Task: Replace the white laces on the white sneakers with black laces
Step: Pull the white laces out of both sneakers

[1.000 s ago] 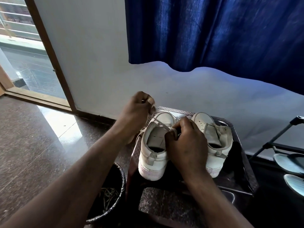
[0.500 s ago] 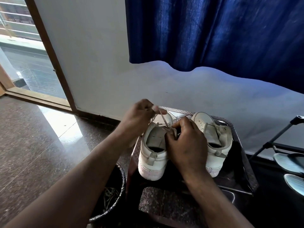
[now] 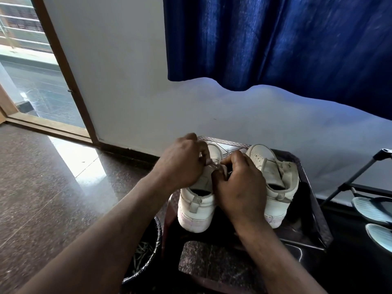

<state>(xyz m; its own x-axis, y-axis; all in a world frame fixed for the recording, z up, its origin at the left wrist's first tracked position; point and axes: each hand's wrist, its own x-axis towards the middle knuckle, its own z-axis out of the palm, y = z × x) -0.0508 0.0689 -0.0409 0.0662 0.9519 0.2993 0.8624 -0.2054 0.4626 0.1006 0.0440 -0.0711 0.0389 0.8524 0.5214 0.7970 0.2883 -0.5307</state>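
Head camera looks down past a deep blue curtain (image 3: 275, 39) and a pale wall (image 3: 127, 71) to a polished speckled floor (image 3: 42, 187), where a dark low stool (image 3: 224, 144) stands against the wall with two white sneakers on it, heels toward the viewer. The left sneaker (image 3: 197, 209) sits directly under both hands. The right sneaker (image 3: 273, 172) stands just beside it, touched by neither hand, its tongue loose. The left hand (image 3: 182, 164) hovers over the left sneaker's toe end with its fingers curled, pinching a short stretch of white lace (image 3: 213, 163) that shows in the narrow gap between the two hands. The right hand (image 3: 239, 187) is curled over the sneaker's right eyelet edge and grips it. The hands cover most of the lacing area, so the lace's path through the eyelets cannot be made out. A black bin (image 3: 148, 251) below the left forearm holds pale strands too dim to identify. At the right edge, pale sandals (image 3: 371, 209) on a rack are cut off by the frame.
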